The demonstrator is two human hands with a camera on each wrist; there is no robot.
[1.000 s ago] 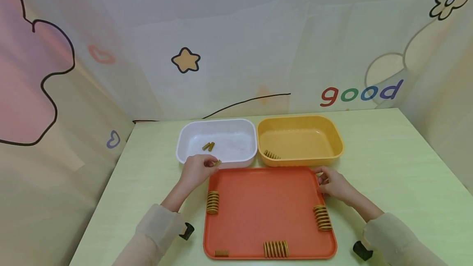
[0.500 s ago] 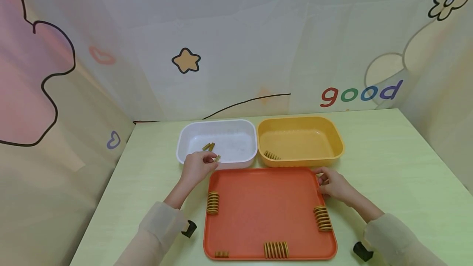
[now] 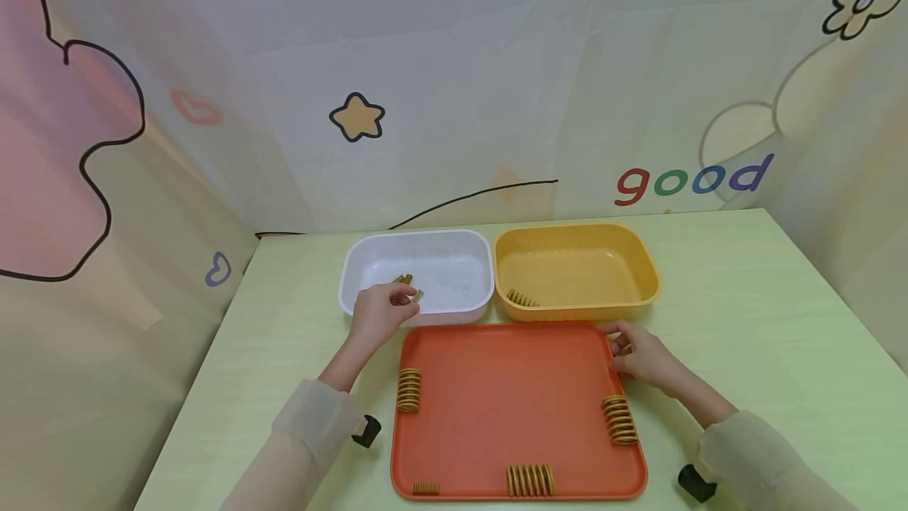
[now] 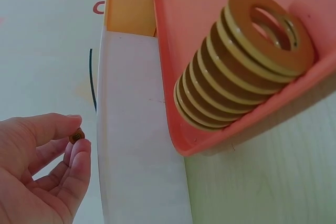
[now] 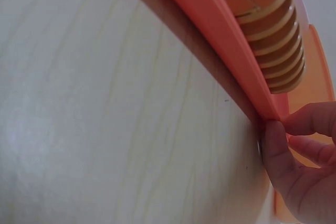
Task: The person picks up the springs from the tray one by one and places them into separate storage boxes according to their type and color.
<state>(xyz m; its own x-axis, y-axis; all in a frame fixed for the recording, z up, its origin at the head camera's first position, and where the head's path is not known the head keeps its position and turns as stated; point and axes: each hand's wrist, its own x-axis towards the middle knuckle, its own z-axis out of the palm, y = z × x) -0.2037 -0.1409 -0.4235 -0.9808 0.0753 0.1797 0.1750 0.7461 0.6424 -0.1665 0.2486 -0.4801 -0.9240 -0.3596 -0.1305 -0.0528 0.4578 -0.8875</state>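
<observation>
My left hand (image 3: 378,314) pinches a small gold coil spring (image 3: 418,296) between thumb and fingertips, over the near side of the white bin (image 3: 461,312). In the left wrist view the spring (image 4: 76,136) shows end-on. Partly behind the hand, small gold springs (image 3: 404,279) lie in the bin. My right hand (image 3: 641,355) grips the far right edge of the orange tray (image 3: 511,400), thumb outside the rim in the right wrist view. Larger springs lie along the tray's left side (image 3: 408,390), right side (image 3: 620,419) and near edge (image 3: 530,480); a small spring (image 3: 426,489) sits near the front left corner.
A yellow bin (image 3: 589,310) with one spring (image 3: 522,297) in its near left corner stands right beside the white bin, behind the tray. Everything rests on a pale green table (image 3: 766,298). A printed curtain (image 3: 454,101) hangs behind and at both sides.
My left hand, still pinching the small spring, has moved slightly forward from the white bin's near rim to over its inside, now partly covering the springs there. The right hand has stayed put.
</observation>
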